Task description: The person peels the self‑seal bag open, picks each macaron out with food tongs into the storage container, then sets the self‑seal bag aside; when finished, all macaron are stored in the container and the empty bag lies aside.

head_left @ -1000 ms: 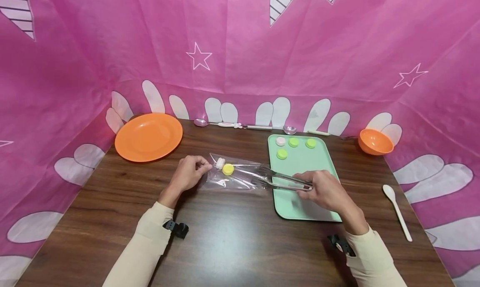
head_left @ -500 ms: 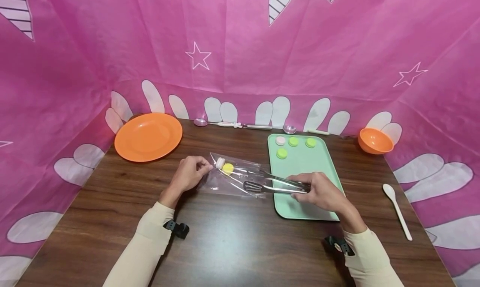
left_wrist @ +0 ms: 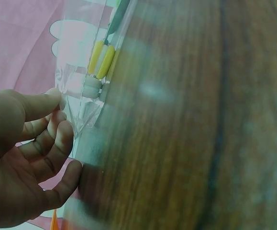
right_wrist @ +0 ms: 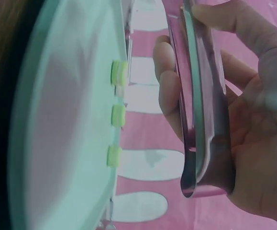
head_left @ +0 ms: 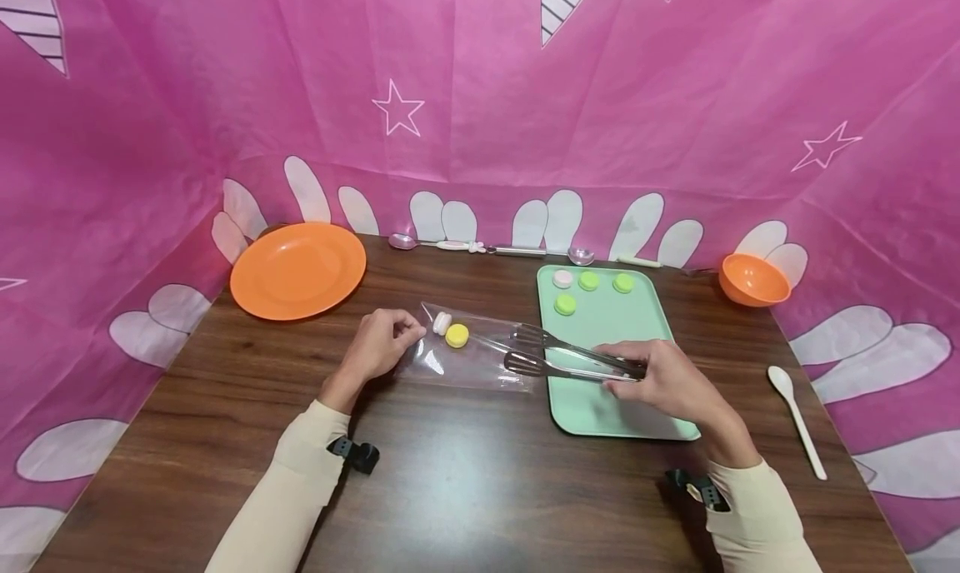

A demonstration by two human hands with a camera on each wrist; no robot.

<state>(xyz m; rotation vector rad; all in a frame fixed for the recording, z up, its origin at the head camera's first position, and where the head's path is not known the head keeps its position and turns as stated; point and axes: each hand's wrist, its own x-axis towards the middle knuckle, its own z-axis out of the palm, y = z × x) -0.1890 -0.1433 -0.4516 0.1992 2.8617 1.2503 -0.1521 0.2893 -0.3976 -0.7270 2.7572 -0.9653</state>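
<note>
Two tong tips (head_left: 525,362), bag (head_left: 457,371) entry unclear

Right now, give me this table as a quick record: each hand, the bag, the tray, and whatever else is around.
Left hand: pinches one end of the clear bag
Right hand: holds the tongs
Tong tips: at the bag's other end, apart; inside or over it, can't tell
Bag contents: one pale macaron, one yellow macaron
Mint tray: three green macarons, one pink macaron
Back left: orange plate
Back right: orange bowl
Right side: white spoon
</note>
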